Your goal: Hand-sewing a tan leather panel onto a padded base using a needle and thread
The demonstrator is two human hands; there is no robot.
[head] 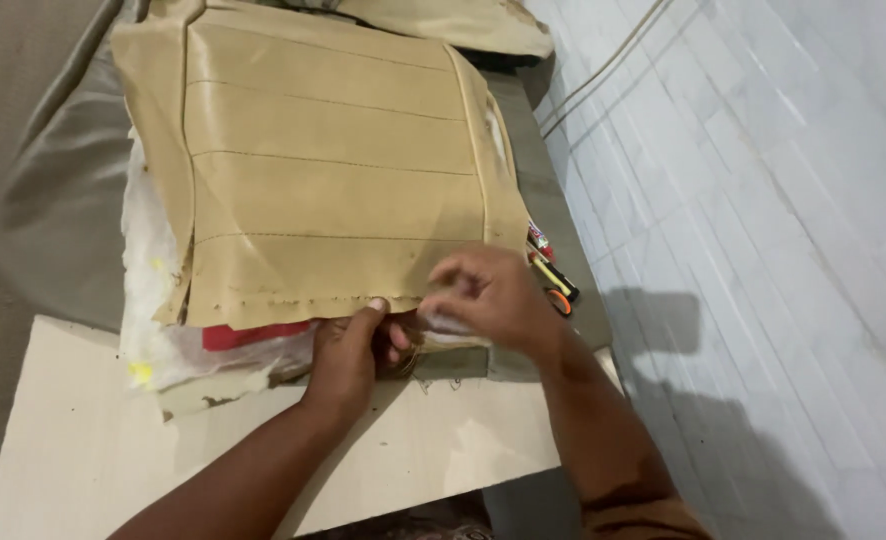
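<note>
**Hands at the cover's near edge**

The tan cover (333, 170) fills the upper centre of the frame. The left hand (348, 355) pinches its lower edge, thumb on top. The right hand (493, 295), blurred, has curled fingers beside it; its grip cannot be told. Tools (553, 275) lie right.

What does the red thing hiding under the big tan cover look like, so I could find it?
Start at the big tan stitched leatherette seat cover lying on the pale wooden board. Follow its ragged near edge to where the left hand pinches it. Just left of that hand, a flat red sheet peeks out, the only bright red among tan cover and white plastic wrap.
</note>
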